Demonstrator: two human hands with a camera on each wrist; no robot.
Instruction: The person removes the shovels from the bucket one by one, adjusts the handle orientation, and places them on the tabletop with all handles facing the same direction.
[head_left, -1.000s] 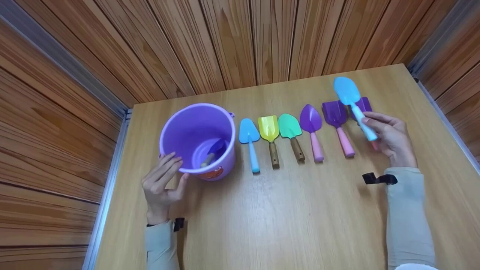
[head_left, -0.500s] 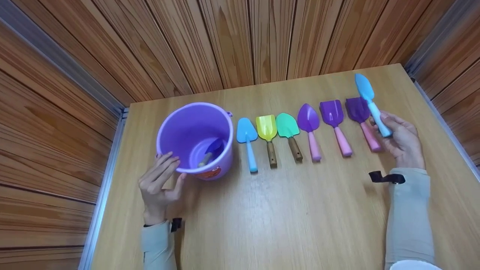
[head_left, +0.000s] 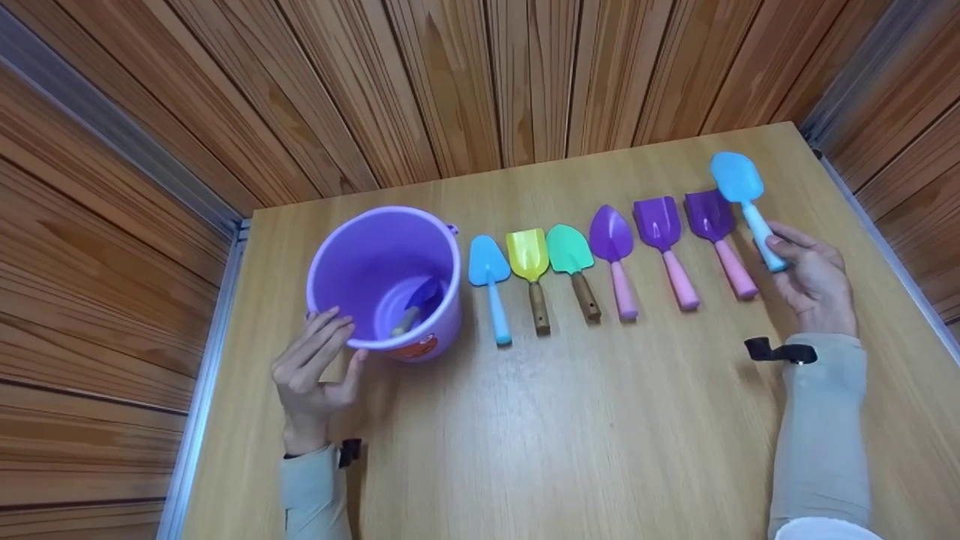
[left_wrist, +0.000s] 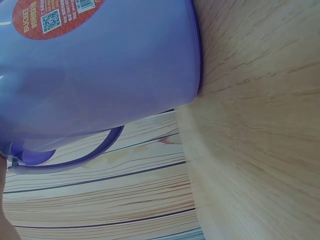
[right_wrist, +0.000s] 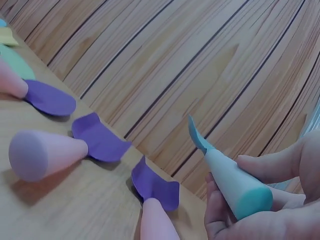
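Note:
A purple bucket (head_left: 382, 217) stands at the left of the head view, its mouth leaning toward me, a small purple-bladed trowel (head_left: 409, 319) inside. My left hand (head_left: 311, 375) holds its near left rim, fingers over the edge and thumb against the outer wall. In the left wrist view the bucket wall (left_wrist: 110, 70) fills the upper left. My right hand (head_left: 816, 281) pinches the pale blue handle of a blue trowel (head_left: 736, 177), raised at the right with its blade pointing away. It overlaps the rightmost purple shovel (head_left: 709, 214). In the right wrist view, thumb and fingers grip the trowel handle (right_wrist: 235, 182).
Right of the bucket, a row lies on the wooden table (head_left: 555, 435): a blue trowel (head_left: 491, 274), yellow shovel (head_left: 529, 255), green trowel (head_left: 571, 251), purple trowel (head_left: 611, 232) and purple shovel (head_left: 658, 221). Wood-panelled walls (head_left: 457, 90) border the table. A white rim (head_left: 825, 529) shows bottom right.
My right hand has shifted right with the blue trowel, turning its blade on the way and uncovering the rightmost purple shovel. The left hand stays on the bucket rim; the whole view drifts slightly.

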